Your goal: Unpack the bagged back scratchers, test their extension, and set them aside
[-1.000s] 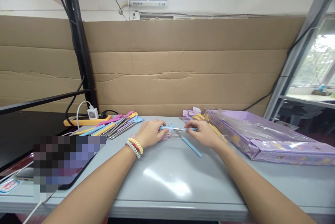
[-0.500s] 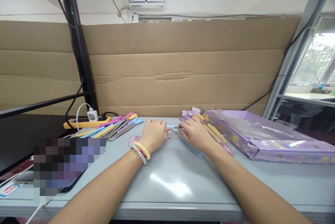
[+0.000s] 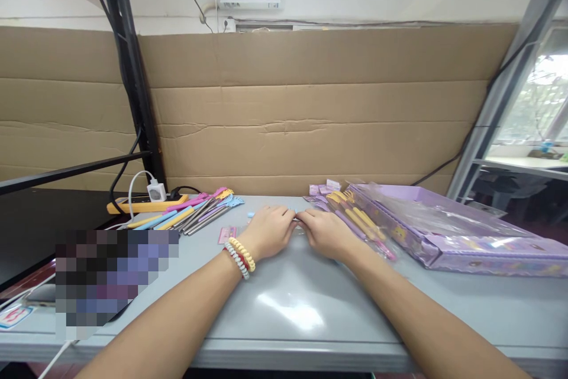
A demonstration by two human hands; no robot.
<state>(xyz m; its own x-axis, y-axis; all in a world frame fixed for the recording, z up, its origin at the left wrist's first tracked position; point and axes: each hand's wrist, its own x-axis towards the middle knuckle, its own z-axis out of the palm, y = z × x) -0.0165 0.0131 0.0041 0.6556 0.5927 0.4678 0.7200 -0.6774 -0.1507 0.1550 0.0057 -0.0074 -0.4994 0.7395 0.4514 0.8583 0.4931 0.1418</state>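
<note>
Near the middle of the table, my left hand and my right hand meet with their fingertips pinched together. Both are closed on a slim back scratcher with light blue parts. One blue end shows left of my left hand, and more blue peeks out above the fingertips; my fingers hide the rest. A pink printed card and some clear wrapping lie by my left hand. Off to the left is a pile of back scratchers with metal rods and coloured handles. Several wrapped back scratchers lie beyond my right hand.
A purple box with clear plastic inside stands at the right. Small pink-purple cards lie at the back. On the left are a yellow power strip with a white charger and a blurred-out object.
My hands have drawn together until their fingertips meet. The blue stick under my right hand is gone from there, and a blue end now shows left of my left hand.
</note>
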